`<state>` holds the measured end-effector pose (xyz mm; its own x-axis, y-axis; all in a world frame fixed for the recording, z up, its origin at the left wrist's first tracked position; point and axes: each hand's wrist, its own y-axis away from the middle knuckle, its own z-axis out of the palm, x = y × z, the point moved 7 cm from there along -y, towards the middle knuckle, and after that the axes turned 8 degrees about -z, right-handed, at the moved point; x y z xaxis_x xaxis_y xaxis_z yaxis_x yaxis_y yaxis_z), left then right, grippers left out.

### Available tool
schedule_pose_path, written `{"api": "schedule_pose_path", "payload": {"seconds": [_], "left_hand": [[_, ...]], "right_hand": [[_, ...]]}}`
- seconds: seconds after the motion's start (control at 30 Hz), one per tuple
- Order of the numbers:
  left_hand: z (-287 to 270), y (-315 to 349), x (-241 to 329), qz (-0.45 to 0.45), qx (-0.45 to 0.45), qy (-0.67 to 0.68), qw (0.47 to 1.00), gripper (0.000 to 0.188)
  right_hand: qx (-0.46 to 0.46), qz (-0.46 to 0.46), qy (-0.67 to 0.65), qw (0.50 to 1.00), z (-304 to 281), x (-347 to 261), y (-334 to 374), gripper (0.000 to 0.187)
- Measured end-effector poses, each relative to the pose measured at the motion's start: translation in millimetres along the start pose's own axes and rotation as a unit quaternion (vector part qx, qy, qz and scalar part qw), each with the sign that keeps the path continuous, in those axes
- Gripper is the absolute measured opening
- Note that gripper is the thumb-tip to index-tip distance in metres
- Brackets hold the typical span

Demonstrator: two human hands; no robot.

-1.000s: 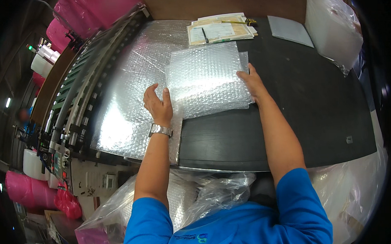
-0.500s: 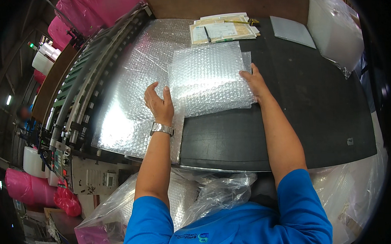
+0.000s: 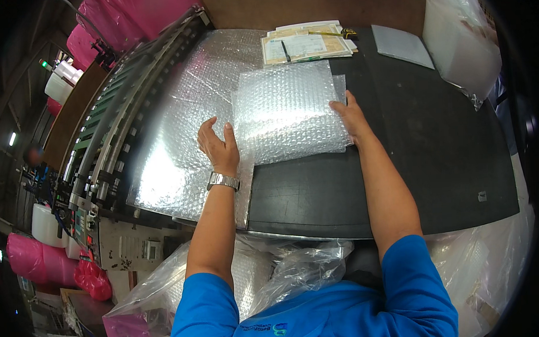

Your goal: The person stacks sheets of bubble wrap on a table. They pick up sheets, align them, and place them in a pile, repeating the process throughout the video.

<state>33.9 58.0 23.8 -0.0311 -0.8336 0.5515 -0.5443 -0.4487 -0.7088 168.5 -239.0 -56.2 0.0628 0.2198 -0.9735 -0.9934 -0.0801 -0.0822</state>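
A small stack of clear bubble wrap sheets (image 3: 288,111) lies on the black tabletop, the sheets slightly out of line at the right side. My right hand (image 3: 352,117) grips the stack's right edge, thumb on top and the other fingers at the side, partly hidden. Just off the left edge is my left hand (image 3: 220,147), open with fingers apart and curved, nothing held in it. Below that hand spreads a longer bubble wrap sheet (image 3: 187,112), which reaches from the machine under the stack's left side.
A roller machine (image 3: 111,129) runs along the left. Papers (image 3: 304,45) with a pen (image 3: 285,51) and a tape measure (image 3: 349,33) lie at the back. Farther right are a flat pale pack (image 3: 402,45) and a plastic-wrapped block (image 3: 461,43). Clear plastic bags (image 3: 302,268) hang at the front edge.
Hardly anything differs. Both hands keep their places at the sides of the stack, with only a slight shift of the whole view.
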Motion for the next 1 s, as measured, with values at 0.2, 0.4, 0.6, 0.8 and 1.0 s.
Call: {"api": "schedule_pose_path", "payload": {"seconds": [0.2,0.4,0.6,0.8,1.0], "left_hand": [[-2.1,0.1,4.9,0.010,0.001,-0.010,1.000,0.038],[-4.7,1.0,6.7,0.030,0.019,0.004,0.999,0.034],[-15.6,16.2,26.2,0.176,0.087,-0.003,0.981,0.030],[-16.1,10.4,32.2,0.123,0.081,-0.084,0.985,0.040],[45.4,27.3,12.7,0.092,-0.285,-0.166,0.940,0.046]], "right_hand": [[0.000,0.001,0.001,1.000,-0.7,2.5,-1.5,0.084],[-0.007,-0.004,-0.014,1.000,2.0,-2.4,1.9,0.084],[-0.003,-0.007,-0.006,1.000,0.7,-1.3,0.4,0.083],[-0.020,-0.020,-0.017,0.999,4.1,-2.9,0.6,0.084],[-0.056,-0.037,-0.043,0.997,11.7,-9.0,5.6,0.086]]}}
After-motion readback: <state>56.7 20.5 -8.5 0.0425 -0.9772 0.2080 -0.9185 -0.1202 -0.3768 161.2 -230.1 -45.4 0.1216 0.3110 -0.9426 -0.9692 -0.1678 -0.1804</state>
